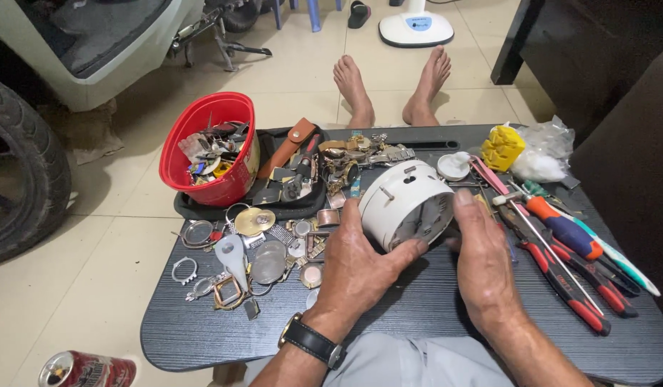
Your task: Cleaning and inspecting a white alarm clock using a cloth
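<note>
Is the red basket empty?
No, the red basket at the tray's far left corner is piled with small metal parts and watch pieces.

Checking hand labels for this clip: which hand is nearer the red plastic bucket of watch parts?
Left. The left hand grips the round white clock case, right of the red plastic bucket; the right hand is farther right.

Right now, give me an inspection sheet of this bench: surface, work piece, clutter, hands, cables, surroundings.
Surface: dark lap table, bare at the near middle.
Job's things: white round clock case, tilted, held above the table.
Clutter: red basket of small parts; watch parts scattered at left; pliers and screwdrivers at right; yellow block; plastic bag.
Grips: left hand and right hand both on the case.
Cables: nothing seen.
Surroundings: tiled floor, tyre, drink can, bare feet.
</note>
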